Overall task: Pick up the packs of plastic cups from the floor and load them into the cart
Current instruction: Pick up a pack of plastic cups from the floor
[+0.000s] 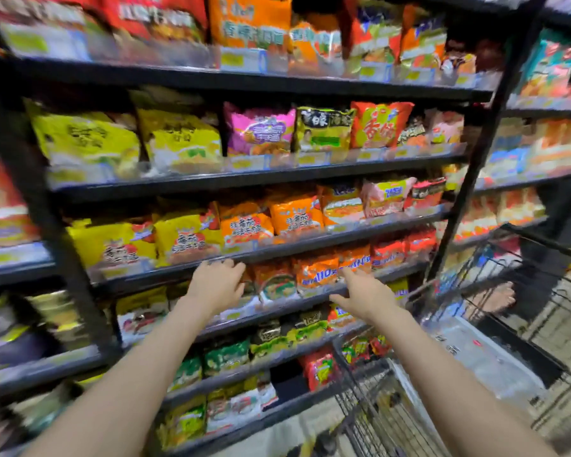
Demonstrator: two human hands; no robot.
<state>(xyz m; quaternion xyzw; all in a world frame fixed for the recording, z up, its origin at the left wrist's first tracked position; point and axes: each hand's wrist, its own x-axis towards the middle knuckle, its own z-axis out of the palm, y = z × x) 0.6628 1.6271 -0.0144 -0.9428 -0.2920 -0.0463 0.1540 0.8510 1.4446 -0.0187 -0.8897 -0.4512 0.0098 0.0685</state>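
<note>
The shelves point(261, 174) are packed with bright noodle packets point(178, 140) printed in Chinese characters too blurred to read; one orange bag point(315, 270) shows "110". Both arms reach forward, left hand point(216, 285) and right hand point(365, 293) with fingers loosely spread, holding nothing. The cart point(376, 410) stands lower right, clear wrapped packs point(482, 354) lying inside it.
</note>
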